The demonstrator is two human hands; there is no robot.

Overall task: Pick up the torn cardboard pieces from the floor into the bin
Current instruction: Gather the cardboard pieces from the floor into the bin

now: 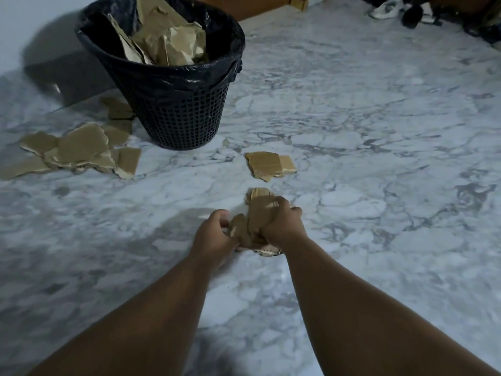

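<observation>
Marble floor [379,131] carries one black mesh bin [179,109] stuffed with torn cardboard [168,36], a loose heap [78,150] of pieces to its left and two overlapping scraps [269,165] in front. Nearer the camera, left hand [214,234] and right hand [282,223] each keep a closed grip on one crumpled cardboard wad [256,210].

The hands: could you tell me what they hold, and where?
A bunch of torn cardboard: right hand curled around its middle, left hand gripping its left end.
</observation>
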